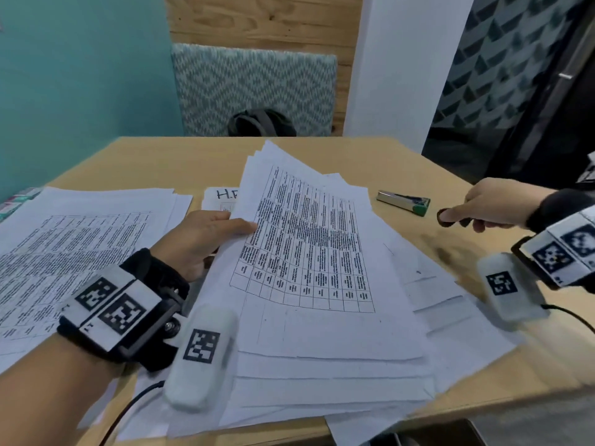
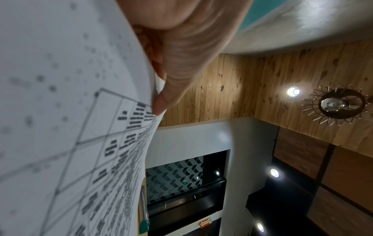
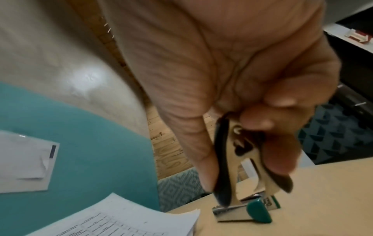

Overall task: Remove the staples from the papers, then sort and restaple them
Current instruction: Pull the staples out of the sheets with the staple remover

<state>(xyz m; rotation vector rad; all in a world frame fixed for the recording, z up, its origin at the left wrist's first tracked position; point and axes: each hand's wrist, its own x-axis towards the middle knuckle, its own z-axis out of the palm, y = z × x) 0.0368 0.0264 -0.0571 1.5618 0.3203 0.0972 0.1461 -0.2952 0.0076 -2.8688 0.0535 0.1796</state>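
Now the printed sheet [image 1: 309, 239] is lifted off the loose papers [image 1: 370, 375] on the counter [image 1: 167, 162], pinched in my left hand [image 1: 206, 239] grip. My right hand [image 1: 495, 202] clenches the staple remover [image 3: 238, 162], just above the stapler [image 1: 404, 202] lying on the counter.

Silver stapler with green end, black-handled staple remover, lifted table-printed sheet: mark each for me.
Silver stapler with green end [image 1: 404, 203]: head view, on its metal body.
Black-handled staple remover [image 3: 223, 167]: right wrist view, on its black handle, held in the right hand [image 3: 232, 71].
Lifted table-printed sheet [image 1: 309, 239]: head view, mid-grid.
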